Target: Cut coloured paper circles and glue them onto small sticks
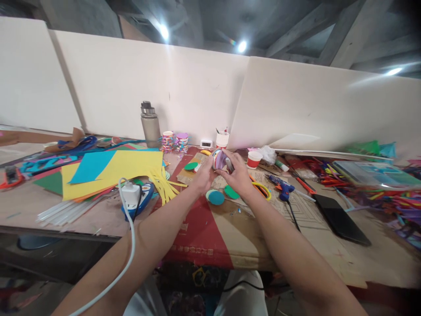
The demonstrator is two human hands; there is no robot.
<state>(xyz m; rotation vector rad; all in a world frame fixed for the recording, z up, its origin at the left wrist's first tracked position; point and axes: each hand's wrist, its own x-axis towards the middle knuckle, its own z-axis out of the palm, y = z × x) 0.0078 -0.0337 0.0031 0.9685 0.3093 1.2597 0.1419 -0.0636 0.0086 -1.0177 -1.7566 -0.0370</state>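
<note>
The left hand (pixel 204 175) and right hand (pixel 238 175) each have a closed grip on the paper cup (pixel 219 159), which is held just above the counter (pixel 329 245). The work looks part-finished: the cup is already wrapped in purple, while 1 teal disc (pixel 216 197) and 1 green disc (pixel 232 192) lie loose at 6 o'clock of it.

Both hands on a paper-wrapped cup
Left hand (pixel 204 174) and right hand (pixel 237 176) grip the cup (pixel 219 159) over the cardboard sheet (pixel 210 228)

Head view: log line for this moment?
left hand: holds purple-covered paper cup | right hand: grips cup | nearby: teal paper disc, green paper disc
</note>
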